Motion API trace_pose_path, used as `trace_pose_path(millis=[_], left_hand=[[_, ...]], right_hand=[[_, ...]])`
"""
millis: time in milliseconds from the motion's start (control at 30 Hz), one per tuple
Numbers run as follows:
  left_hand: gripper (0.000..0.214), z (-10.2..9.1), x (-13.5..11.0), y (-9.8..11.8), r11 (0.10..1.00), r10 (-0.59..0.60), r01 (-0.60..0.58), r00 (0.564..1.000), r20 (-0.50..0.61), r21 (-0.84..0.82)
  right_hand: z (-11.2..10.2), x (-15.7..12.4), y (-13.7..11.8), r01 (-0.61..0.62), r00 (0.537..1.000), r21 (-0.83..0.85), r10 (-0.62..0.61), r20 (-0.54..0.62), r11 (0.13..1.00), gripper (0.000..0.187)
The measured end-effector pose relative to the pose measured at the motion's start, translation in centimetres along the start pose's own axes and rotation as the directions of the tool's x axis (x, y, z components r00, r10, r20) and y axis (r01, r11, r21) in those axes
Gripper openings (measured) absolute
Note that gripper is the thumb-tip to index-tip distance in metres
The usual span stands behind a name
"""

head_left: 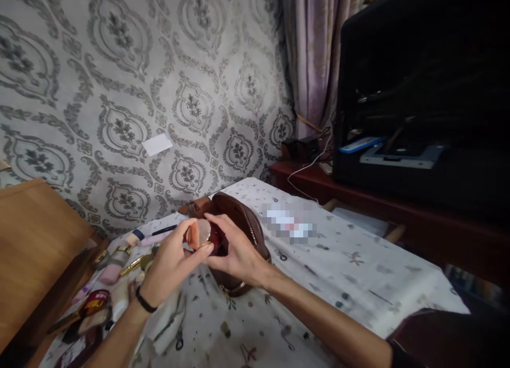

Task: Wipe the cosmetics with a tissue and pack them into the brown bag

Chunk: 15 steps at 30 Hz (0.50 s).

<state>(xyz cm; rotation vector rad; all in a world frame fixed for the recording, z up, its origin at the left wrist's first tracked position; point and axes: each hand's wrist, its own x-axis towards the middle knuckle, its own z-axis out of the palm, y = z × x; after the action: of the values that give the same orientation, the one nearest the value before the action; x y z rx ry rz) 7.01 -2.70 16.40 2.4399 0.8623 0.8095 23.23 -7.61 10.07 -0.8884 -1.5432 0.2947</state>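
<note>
From where I stand, L hand is pinching a small orange item w/ pale round face btwn thumb & fingers. R hand curves round a dark red item right next to it; can't tell if it's gripped. Open brown bag just behind/under the grip, cosmetics pile off to its L.
</note>
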Motion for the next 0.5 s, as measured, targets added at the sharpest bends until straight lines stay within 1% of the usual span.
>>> trace_pose_path(millis=[33, 100, 167, 200, 233, 300, 367, 433, 500], left_hand=[[0.03, -0.2, 0.4, 0.0, 0.999, -0.001, 0.001, 1.0, 0.007, -0.042], [0.027, -0.6, 1.5, -0.1, 0.993, -0.007, 0.007, 1.0, 0.006, -0.114], [0.025, -0.8, 2.7, -0.2, 0.988, -0.012, 0.009, 1.0, -0.017, -0.156], [0.025, -0.8, 3.4, -0.2, 0.986, -0.01, 0.004, 0.999, -0.033, -0.168], [0.025, -0.8, 4.2, -0.3, 0.985, -0.003, -0.006, 0.999, -0.047, -0.175], [0.027, -0.8, 6.0, -0.6, 0.985, 0.018, -0.024, 0.999, -0.038, -0.172], [0.028, -0.6, 7.9, -1.1, 0.988, 0.036, -0.031, 0.999, 0.031, -0.148], [0.03, -0.3, 10.0, -2.0, 0.996, 0.035, -0.024, 0.99, 0.14, -0.082], [0.03, 0.2, 12.1, -3.1, 0.999, -0.001, -0.009, 0.97, 0.242, 0.039]], right_hand=[[-0.3, 0.0, 0.4, -0.012, 1.0, 0.007, 0.012, 0.006, 1.0, 0.079], [-0.6, -0.2, 0.9, -0.1, 0.995, -0.009, 0.1, -0.007, 0.995, 0.09], [-0.4, -0.4, 1.1, -0.217, 0.976, -0.09, 0.217, -0.009, 0.972, 0.089], [-0.2, -0.5, 1.0, -0.25, 0.967, -0.156, 0.255, 0.011, 0.955, 0.085], [0.1, -0.6, 0.7, -0.254, 0.961, -0.234, 0.272, 0.047, 0.938, 0.08], [0.7, -0.8, 0.1, -0.179, 0.954, -0.385, 0.255, 0.156, 0.906, 0.07], [1.0, -0.9, -0.5, -0.074, 0.954, -0.493, 0.205, 0.217, 0.867, 0.064], [1.2, -1.1, -0.7, 0.0, 0.964, -0.558, 0.148, 0.22, 0.83, 0.062], [1.3, -1.3, -0.5, 0.047, 0.972, -0.598, 0.102, 0.213, 0.8, 0.061]])
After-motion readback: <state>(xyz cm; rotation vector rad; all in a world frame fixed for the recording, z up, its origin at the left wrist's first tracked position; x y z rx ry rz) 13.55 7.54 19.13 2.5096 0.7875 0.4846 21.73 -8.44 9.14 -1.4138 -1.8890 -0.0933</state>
